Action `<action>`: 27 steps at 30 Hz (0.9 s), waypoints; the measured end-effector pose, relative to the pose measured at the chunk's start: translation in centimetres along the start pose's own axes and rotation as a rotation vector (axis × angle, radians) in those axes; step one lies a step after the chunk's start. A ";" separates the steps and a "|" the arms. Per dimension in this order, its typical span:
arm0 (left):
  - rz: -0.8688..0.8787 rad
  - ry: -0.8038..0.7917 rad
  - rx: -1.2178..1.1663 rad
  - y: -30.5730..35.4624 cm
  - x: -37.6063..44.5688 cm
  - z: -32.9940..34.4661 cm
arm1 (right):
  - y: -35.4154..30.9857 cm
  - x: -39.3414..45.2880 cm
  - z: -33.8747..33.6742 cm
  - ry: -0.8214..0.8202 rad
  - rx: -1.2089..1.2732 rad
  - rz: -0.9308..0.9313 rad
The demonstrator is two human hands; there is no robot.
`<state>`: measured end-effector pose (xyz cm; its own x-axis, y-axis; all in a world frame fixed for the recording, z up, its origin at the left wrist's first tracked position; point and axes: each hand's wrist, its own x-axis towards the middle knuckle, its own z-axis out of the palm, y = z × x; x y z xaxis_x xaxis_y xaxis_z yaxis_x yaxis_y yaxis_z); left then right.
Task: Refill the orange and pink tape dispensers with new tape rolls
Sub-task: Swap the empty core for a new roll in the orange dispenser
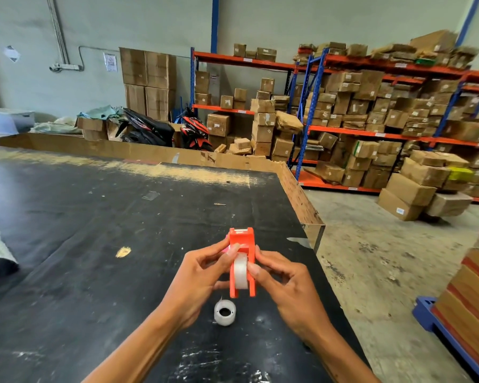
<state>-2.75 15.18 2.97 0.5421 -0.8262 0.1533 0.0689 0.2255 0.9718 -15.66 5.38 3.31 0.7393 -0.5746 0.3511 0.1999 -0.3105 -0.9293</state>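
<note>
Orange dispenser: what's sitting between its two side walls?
A white tape roll sits between the orange dispenser's side walls, head view; both hands, left and right, hold it.

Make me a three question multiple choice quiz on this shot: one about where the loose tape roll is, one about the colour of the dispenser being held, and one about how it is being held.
1. Where is the loose tape roll?
A. On the black table, below the hands
B. On the shelving
C. On the concrete floor

2. What colour is the held dispenser?
A. Blue
B. Orange
C. Green

3. How is it held?
A. Left hand only
B. Lying untouched
C. Both hands

Answers: 1 A, it lies on the table surface nearest the camera. 2 B, its shell is bright orange. 3 C, the left hand and right hand grip its sides.
</note>
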 end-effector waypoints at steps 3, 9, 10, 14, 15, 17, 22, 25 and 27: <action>0.002 -0.007 0.000 0.7 -0.8 -0.4 | -0.8 -0.3 0.9 0.000 0.009 -0.001; -0.050 -0.027 0.005 1.3 -2.1 -1.1 | -2.0 -1.3 1.8 0.034 0.013 0.075; -0.056 -0.018 -0.004 1.4 -2.3 -1.1 | -2.3 -1.5 1.8 0.017 0.000 0.093; -0.053 -0.007 -0.009 1.2 -3.4 -1.3 | -2.8 -2.2 1.7 0.107 -0.232 0.052; -0.048 -0.006 -0.006 1.1 -3.7 -1.3 | -3.0 -2.3 1.7 0.120 -0.282 0.036; -0.036 -0.011 0.006 1.0 -4.1 -1.4 | -3.6 -2.3 1.7 0.070 -0.354 0.039; -0.021 -0.003 0.035 1.1 -5.3 -1.7 | -4.8 -2.9 2.1 -0.106 -0.535 0.086; -0.035 0.002 0.044 1.1 -6.1 -2.0 | -5.2 -3.4 2.7 -0.142 -0.575 0.098; -0.038 -0.005 0.046 1.1 -6.4 -2.1 | -5.3 -3.6 2.9 -0.144 -0.578 0.093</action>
<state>-4.40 21.74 2.68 0.5357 -0.8363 0.1170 0.0509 0.1703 0.9841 -17.54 11.25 6.62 0.8247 -0.5234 0.2144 -0.2221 -0.6484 -0.7282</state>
